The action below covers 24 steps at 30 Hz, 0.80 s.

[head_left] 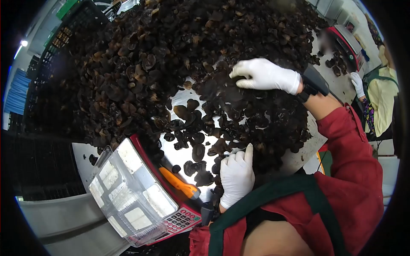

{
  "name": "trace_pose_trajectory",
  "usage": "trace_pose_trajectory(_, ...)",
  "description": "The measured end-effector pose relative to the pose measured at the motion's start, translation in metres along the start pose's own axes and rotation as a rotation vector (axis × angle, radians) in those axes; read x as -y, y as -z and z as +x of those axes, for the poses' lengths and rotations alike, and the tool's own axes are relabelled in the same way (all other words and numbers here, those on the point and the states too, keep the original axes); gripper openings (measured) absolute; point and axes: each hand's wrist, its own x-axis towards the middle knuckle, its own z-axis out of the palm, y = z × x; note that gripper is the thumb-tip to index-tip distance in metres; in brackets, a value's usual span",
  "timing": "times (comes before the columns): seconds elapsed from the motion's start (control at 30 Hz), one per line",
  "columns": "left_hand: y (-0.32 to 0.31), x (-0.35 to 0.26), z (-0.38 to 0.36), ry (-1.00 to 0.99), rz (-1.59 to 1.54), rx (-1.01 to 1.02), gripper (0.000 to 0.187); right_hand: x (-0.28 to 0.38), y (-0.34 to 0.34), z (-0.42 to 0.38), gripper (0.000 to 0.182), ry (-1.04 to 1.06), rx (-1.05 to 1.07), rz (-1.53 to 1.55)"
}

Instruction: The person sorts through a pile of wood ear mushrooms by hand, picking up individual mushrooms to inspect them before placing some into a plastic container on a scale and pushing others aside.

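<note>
Dark, wrinkled pieces that look like wood ear fungus (128,81) lie in a large heap on a pale metal table (171,151). My right hand (267,76), in a white glove, rests over the heap with its thumb and fingers apart and nothing visible between them. Lower down, near the scattered pieces, my left hand (237,177) is also gloved. Its fingers are curled together and its thumb sticks out; what lies under the fingers is hidden. Beside it on the left is an orange-handled tool (179,183), against a red scale (181,219).
Plastic covers the scale's top (136,192). A black crate (68,38) stands at the upper left. Another red scale (348,45) is at the upper right, near a co-worker's gloved hand (357,84) and pale apron (382,100).
</note>
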Motion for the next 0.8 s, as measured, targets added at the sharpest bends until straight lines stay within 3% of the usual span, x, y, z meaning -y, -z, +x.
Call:
trace_pose_trajectory(0.13,-0.001,0.0,-0.001,0.012,0.008,-0.003,0.055,-0.002,-0.012,0.048,0.037,0.04,-0.195,0.057)
trace_pose_trajectory(0.27,0.0,0.001,0.0,0.013,0.014,-0.016,0.056,0.005,-0.047,0.106,0.049,0.226,-0.242,-0.145)
trace_pose_trajectory(0.33,-0.002,0.002,0.0,0.019,0.007,-0.014,0.056,0.012,-0.066,0.12,0.048,0.148,-0.166,-0.146)
trace_pose_trajectory(0.4,-0.002,0.003,0.0,0.022,0.001,-0.015,0.056,0.011,-0.067,0.125,0.036,0.133,-0.202,-0.024)
trace_pose_trajectory(0.47,0.001,0.003,0.001,0.023,-0.003,-0.006,0.057,0.019,-0.046,0.114,0.037,-0.016,-0.052,0.179)
trace_pose_trajectory(0.6,0.001,0.002,0.001,0.022,-0.025,-0.015,0.056,-0.011,-0.028,0.085,0.035,-0.012,0.001,0.305)
trace_pose_trajectory(0.73,0.002,0.002,0.001,0.035,-0.035,0.0,0.055,-0.037,-0.015,0.042,0.036,-0.256,0.165,0.655)
trace_pose_trajectory(0.8,0.002,0.002,0.001,0.031,-0.049,-0.003,0.054,-0.032,-0.009,0.021,0.037,-0.249,0.074,0.706)
